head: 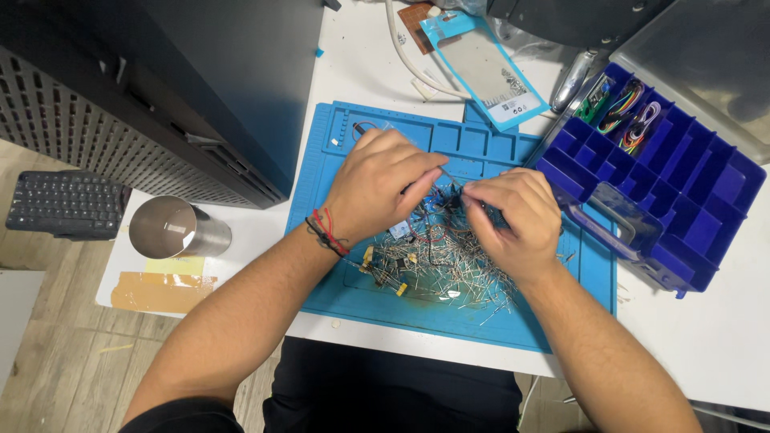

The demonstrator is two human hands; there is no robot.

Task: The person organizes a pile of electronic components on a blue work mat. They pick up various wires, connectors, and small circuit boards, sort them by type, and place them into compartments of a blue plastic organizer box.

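My left hand and my right hand meet over a blue work mat on a white table. Under them lies a pile of small electronic components with thin metal leads, some yellow and blue. My left hand pinches a thin metal tool or lead that points toward the right hand; red and black cords circle that wrist. My right hand's fingers are closed on small parts at the top of the pile. What exactly each fingertip grips is hidden.
A blue compartment organizer with coloured wires stands at the right, its clear lid raised. A metal cylinder and a keyboard sit left. A dark computer case is upper left; a blue-edged plastic pouch and a white cable lie behind.
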